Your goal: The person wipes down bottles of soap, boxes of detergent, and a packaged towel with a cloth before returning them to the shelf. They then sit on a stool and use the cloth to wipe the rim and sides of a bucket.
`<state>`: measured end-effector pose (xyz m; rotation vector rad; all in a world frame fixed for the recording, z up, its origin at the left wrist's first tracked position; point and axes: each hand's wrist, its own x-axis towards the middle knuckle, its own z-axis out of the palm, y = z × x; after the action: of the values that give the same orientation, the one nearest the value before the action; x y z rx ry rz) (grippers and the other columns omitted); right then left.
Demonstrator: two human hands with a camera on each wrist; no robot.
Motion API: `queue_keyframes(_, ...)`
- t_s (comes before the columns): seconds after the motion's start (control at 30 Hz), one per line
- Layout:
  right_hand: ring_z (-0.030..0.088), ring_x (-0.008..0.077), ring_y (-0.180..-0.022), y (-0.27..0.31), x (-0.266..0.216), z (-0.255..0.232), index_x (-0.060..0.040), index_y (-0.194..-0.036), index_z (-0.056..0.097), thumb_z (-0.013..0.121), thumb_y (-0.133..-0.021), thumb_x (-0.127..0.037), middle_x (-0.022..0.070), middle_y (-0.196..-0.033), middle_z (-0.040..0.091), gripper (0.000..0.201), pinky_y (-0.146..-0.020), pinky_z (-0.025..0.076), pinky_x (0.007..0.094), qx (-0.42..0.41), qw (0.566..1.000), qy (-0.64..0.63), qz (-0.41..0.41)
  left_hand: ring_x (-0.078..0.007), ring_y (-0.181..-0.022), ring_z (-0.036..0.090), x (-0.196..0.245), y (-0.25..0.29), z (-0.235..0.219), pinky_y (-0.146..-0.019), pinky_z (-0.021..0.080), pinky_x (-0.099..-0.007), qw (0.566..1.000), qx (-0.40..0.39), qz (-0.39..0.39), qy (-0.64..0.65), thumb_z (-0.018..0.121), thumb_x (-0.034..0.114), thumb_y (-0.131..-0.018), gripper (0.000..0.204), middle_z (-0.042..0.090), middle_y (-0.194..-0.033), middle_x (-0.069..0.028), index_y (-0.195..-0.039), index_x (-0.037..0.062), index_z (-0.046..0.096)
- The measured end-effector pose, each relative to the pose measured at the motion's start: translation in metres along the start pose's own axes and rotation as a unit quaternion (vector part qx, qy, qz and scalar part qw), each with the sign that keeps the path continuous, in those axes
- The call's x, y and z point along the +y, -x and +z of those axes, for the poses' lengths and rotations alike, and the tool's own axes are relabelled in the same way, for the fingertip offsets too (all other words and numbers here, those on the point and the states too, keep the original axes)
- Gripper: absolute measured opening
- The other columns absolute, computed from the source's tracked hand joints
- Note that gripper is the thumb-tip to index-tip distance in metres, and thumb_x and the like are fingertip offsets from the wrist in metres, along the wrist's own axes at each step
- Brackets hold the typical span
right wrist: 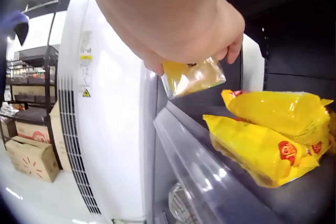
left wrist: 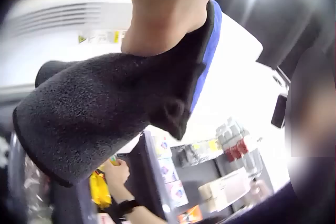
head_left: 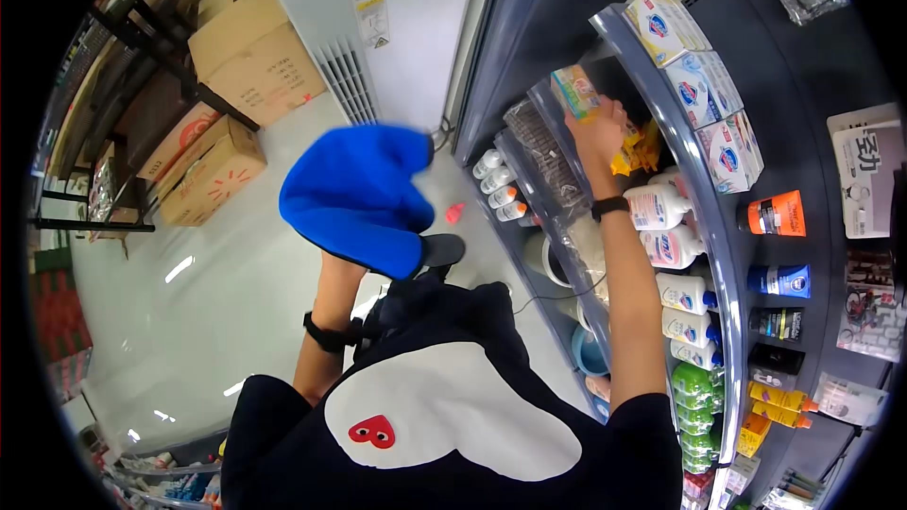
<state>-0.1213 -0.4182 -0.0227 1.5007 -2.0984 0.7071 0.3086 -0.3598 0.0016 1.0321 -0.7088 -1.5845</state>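
A blue cloth (head_left: pixel 354 194) with a dark underside hangs over my left hand, which it covers in the head view; in the left wrist view the dark side (left wrist: pixel 100 108) spreads below my left hand (left wrist: pixel 163 29). My right hand (head_left: pixel 599 132) grips a small yellow and teal packet (head_left: pixel 574 90) above a shelf; the right wrist view has the packet (right wrist: pixel 193 78) under my right hand (right wrist: pixel 210 35). Yellow packages (right wrist: pixel 262 148) lie on the dark shelf beside it, below and to the right in that view.
White pump bottles (head_left: pixel 658 208), boxed soaps (head_left: pixel 701 87) and green bottles (head_left: pixel 696 406) line the shelves at right. A tall white appliance (head_left: pixel 406 19) stands ahead. Cardboard boxes (head_left: pixel 257 66) are at the left, and a small red item (head_left: pixel 454 213) lies on the floor.
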Motion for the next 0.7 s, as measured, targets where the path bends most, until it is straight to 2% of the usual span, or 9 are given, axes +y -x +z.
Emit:
queue_keyframes(0.03, 0.059, 0.0407, -0.105, 0.003, -0.007, -0.012, -0.0009, -0.111, 0.059, 0.088, -0.066, -0.034, 0.0203, -0.107, 0.060, 0.063, -0.088, 0.052, 0.0478, 0.036, 0.999, -0.019, -0.002, -0.0219, -0.104, 0.066, 0.003, -0.006, 0.008, -0.091, 0.056, -0.0359, 1.000, -0.020, 0.005, 0.000, 0.066, 0.009, -0.090, 0.042, 0.066, -0.117, -0.0119, -0.129, -0.0013, 0.054)
queue_keyframes(0.2, 0.058, 0.0382, -0.095, 0.053, -0.067, -0.082, -0.0022, -0.114, 0.061, 0.090, -0.062, -0.030, 0.0175, -0.101, 0.059, 0.066, -0.082, 0.050, 0.0474, 0.064, 0.983, -0.172, 0.017, -0.0228, -0.105, 0.066, 0.000, -0.003, 0.056, -0.092, 0.056, -0.0372, 0.988, -0.151, -0.011, -0.023, 0.065, 0.010, -0.092, 0.043, 0.064, -0.119, -0.0129, -0.132, -0.0008, 0.052)
queue_keyframes(0.27, 0.058, 0.0340, -0.092, 0.077, -0.095, -0.117, -0.0032, -0.119, 0.061, 0.092, -0.056, -0.030, 0.0140, -0.097, 0.059, 0.075, -0.078, 0.050, 0.0454, 0.015, 0.984, -0.179, -0.018, -0.0231, -0.106, 0.066, -0.009, 0.003, 0.084, -0.092, 0.056, -0.0377, 0.974, -0.219, -0.041, -0.026, 0.065, 0.011, -0.093, 0.044, 0.064, -0.120, -0.0133, -0.133, -0.0006, 0.052)
queue_keyframes(0.33, 0.059, 0.0345, -0.094, 0.106, -0.119, -0.134, -0.0065, -0.118, 0.064, 0.090, -0.056, -0.032, 0.0129, -0.101, 0.059, 0.071, -0.081, 0.049, 0.0437, -0.033, 0.982, -0.180, -0.047, -0.0235, -0.106, 0.066, -0.019, 0.010, 0.109, -0.092, 0.056, -0.0382, 0.957, -0.279, -0.080, -0.018, 0.064, 0.012, -0.094, 0.044, 0.064, -0.121, -0.0137, -0.134, -0.0004, 0.051)
queue_keyframes(0.37, 0.060, 0.0355, -0.095, 0.125, -0.130, -0.125, -0.0067, -0.120, 0.064, 0.089, -0.058, -0.030, 0.0131, -0.101, 0.060, 0.070, -0.082, 0.051, 0.0450, 0.011, 0.988, -0.128, -0.087, -0.0237, -0.106, 0.066, -0.022, 0.013, 0.120, -0.093, 0.056, -0.0385, 0.947, -0.305, -0.101, -0.008, 0.064, 0.012, -0.094, 0.044, 0.063, -0.122, -0.0139, -0.135, -0.0003, 0.051)
queue_keyframes(0.43, 0.061, 0.0336, -0.092, 0.128, -0.145, -0.143, -0.0062, -0.117, 0.067, 0.084, -0.056, -0.015, 0.0112, -0.097, 0.059, 0.063, -0.077, 0.054, 0.0429, 0.053, 0.990, -0.119, -0.054, -0.0240, -0.107, 0.066, -0.024, 0.014, 0.137, -0.093, 0.056, -0.0390, 0.929, -0.338, -0.150, 0.026, 0.064, 0.013, -0.095, 0.045, 0.063, -0.123, -0.0143, -0.136, -0.0002, 0.050)
queue_keyframes(0.47, 0.062, 0.0323, -0.092, 0.131, -0.147, -0.152, -0.0066, -0.114, 0.069, 0.082, -0.054, -0.010, 0.0100, -0.097, 0.059, 0.061, -0.073, 0.055, 0.0408, 0.028, 0.990, -0.141, 0.005, -0.0242, -0.107, 0.066, -0.025, 0.014, 0.143, -0.093, 0.056, -0.0392, 0.920, -0.348, -0.174, 0.046, 0.063, 0.013, -0.095, 0.045, 0.063, -0.124, -0.0145, -0.136, -0.0001, 0.050)
queue_keyframes(0.63, 0.061, 0.0325, -0.090, 0.153, -0.146, -0.192, -0.0074, -0.111, 0.069, 0.087, -0.051, -0.011, 0.0099, -0.096, 0.058, 0.063, -0.070, 0.054, 0.0392, 0.028, 0.971, -0.184, 0.151, -0.0251, -0.109, 0.065, -0.010, 0.026, 0.177, -0.094, 0.056, -0.0405, 0.873, -0.348, -0.300, 0.164, 0.062, 0.014, -0.097, 0.046, 0.061, -0.126, -0.0156, -0.139, 0.0004, 0.048)
queue_keyframes(0.7, 0.064, 0.0264, -0.093, 0.157, -0.141, -0.204, -0.0050, -0.114, 0.064, 0.091, -0.059, -0.013, 0.0093, -0.100, 0.059, 0.062, -0.073, 0.057, 0.0364, -0.007, 0.935, -0.265, 0.237, -0.0255, -0.109, 0.065, -0.001, 0.029, 0.188, -0.095, 0.056, -0.0410, 0.853, -0.331, -0.344, 0.212, 0.062, 0.015, -0.098, 0.046, 0.061, -0.127, -0.0160, -0.140, 0.0006, 0.048)
